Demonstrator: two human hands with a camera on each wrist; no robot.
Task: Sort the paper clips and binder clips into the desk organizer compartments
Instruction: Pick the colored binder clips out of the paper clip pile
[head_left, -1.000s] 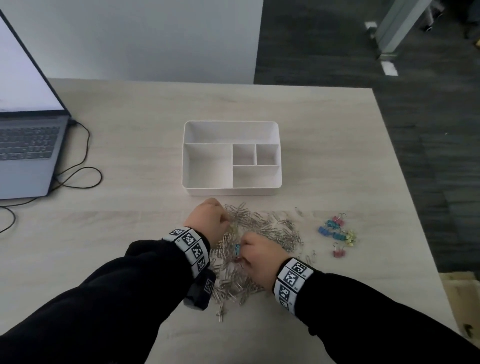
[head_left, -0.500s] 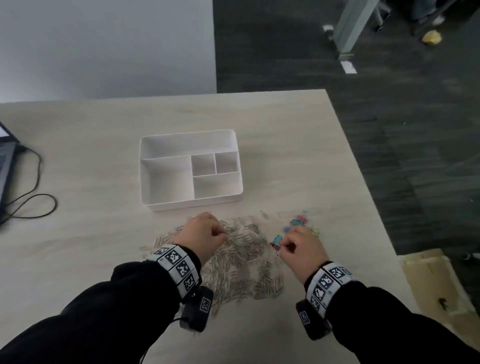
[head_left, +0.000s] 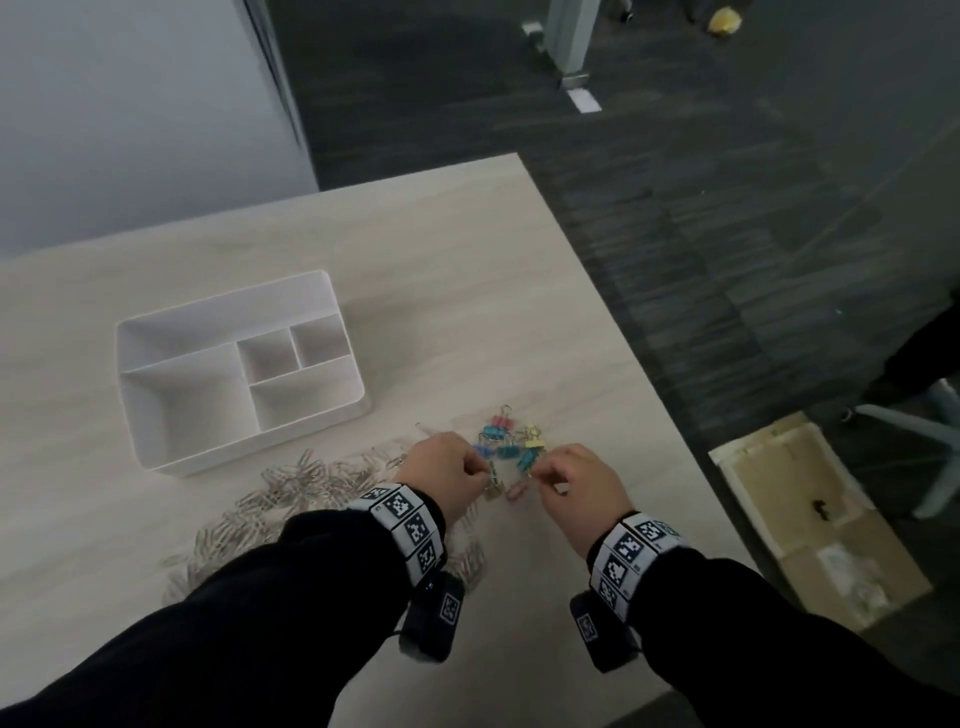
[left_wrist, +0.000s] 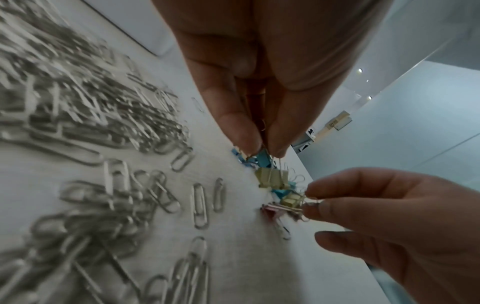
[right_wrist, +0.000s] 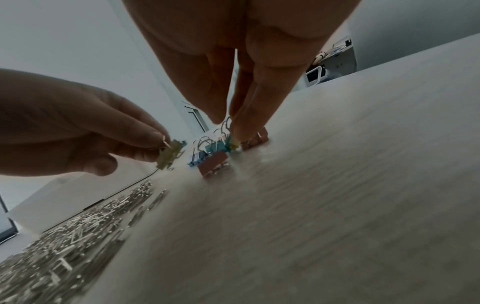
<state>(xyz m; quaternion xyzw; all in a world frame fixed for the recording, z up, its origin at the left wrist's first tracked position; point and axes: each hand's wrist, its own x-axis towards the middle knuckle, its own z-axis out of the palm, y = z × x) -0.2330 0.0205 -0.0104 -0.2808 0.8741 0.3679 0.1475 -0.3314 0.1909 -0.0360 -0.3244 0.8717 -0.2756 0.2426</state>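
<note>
The white desk organizer (head_left: 156, 431) stands with its compartments showing nothing inside. Silver paper clips (head_left: 306, 488) (left_wrist: 85, 115) (right_wrist: 64, 236) lie spread in front of it. To their right sits a cluster of coloured binder clips (head_left: 506, 441). My left hand (head_left: 485, 470) (left_wrist: 265, 150) pinches the wire handle of a yellow binder clip (left_wrist: 272, 176) (right_wrist: 168, 154), which hangs just above the table. My right hand (head_left: 535, 473) (right_wrist: 226, 125) pinches wire handles in the cluster, over a teal clip (right_wrist: 218, 147). A red-pink clip (right_wrist: 213, 164) lies nearest.
The table's right edge (head_left: 649, 395) runs close beside the binder clips. On the floor below it lies an open cardboard box (head_left: 810, 519), with a pale chair leg (head_left: 914, 431) beyond it. Bare tabletop stretches behind the organizer.
Both hands moved right, off the paper clip pile, to the binder clip cluster. The right hand carried a blue clip there. The left now holds a yellow clip. The head view swung right.
</note>
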